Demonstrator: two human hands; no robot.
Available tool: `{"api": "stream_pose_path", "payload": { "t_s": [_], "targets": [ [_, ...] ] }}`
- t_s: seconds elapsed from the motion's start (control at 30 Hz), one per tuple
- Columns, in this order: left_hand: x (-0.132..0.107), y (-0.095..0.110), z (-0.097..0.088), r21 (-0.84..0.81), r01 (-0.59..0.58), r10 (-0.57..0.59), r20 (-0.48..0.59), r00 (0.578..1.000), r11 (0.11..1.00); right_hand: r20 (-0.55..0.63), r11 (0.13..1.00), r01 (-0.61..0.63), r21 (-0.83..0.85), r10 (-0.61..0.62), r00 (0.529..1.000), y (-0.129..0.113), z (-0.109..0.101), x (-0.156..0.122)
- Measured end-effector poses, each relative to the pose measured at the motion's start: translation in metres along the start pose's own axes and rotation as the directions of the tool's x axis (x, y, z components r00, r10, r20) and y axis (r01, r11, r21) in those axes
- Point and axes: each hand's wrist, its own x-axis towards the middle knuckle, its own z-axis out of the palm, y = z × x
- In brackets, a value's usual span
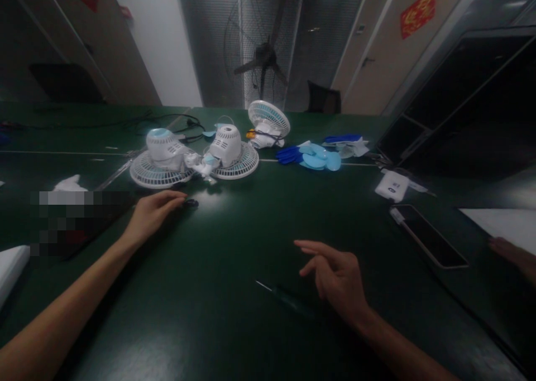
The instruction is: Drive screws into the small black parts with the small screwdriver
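Note:
My left hand point(154, 211) reaches forward over the green table, its fingertips pressed together at a small dark object point(191, 203) whose kind I cannot make out. Just beyond it, two white fan heads point(161, 166) point(234, 160) lie grille down, motor housings up. My right hand point(335, 275) hovers at the middle right with its fingers apart and nothing in them. Below and left of that hand lies a screwdriver point(288, 300) with a dark translucent handle, its metal shaft pointing to the upper left.
A third fan head point(269, 121) rests tilted at the back. Light-blue fan blades point(320, 157) and blue gloves point(290, 154) lie right of it. Farther right are a white box point(392, 184), a phone point(431, 236) and another person's hand point(508, 252) by a white sheet point(502, 225).

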Motion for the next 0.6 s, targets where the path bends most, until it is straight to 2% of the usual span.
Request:
{"api": "stream_pose_path", "payload": {
  "t_s": [0.2, 0.4, 0.5, 0.6],
  "targets": [
    [0.005, -0.012, 0.001, 0.003, -0.014, 0.014, 0.020, 1.000, 1.000, 0.044, 0.999, -0.025, 0.045, 0.023, 0.999, 0.000, 0.001, -0.004],
    [0.008, -0.006, 0.003, 0.050, -0.064, 0.063, 0.028, 0.998, 0.997, 0.083, 1.000, -0.012, 0.021, 0.010, 0.996, 0.002, 0.002, -0.003],
    [0.007, 0.000, 0.004, 0.093, -0.123, 0.121, 0.028, 0.992, 0.988, 0.101, 0.998, 0.069, -0.012, -0.068, 0.993, 0.000, 0.003, 0.000],
    [0.003, 0.006, 0.005, 0.115, -0.151, 0.148, 0.030, 0.988, 0.982, 0.145, 0.964, 0.226, -0.139, -0.206, 0.968, -0.008, 0.003, 0.002]
  ]
}}
